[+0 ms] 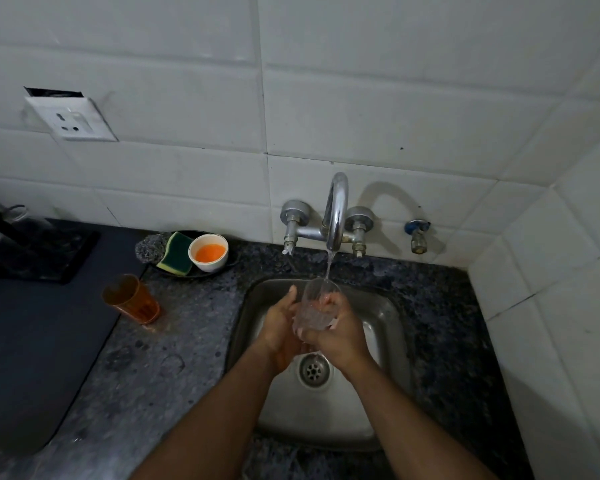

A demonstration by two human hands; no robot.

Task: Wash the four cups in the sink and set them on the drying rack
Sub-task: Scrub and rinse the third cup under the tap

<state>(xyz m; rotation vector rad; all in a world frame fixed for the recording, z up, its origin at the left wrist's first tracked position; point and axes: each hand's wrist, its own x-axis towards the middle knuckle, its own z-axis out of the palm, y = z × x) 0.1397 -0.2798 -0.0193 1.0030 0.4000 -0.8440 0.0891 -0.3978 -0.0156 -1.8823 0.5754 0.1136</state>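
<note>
Over the square stainless-steel sink (388, 327), both hands hold a clear, ribbed drinking glass (317, 308) tilted under the thin stream of water (329, 268) that runs from the curved chrome tap (336, 209): the left hand (283, 329) cups its side with the fingers wrapped beneath, and the right hand (340, 332) curls round its lower part. A translucent orange plastic tumbler (132, 299) stands upright on the speckled grey stone counter (174, 341) well left of the sink, near a dark dish holding a green-and-yellow sponge (175, 252), a steel scourer (149, 249) and a small white bowl of orange liquid (208, 252).
</note>
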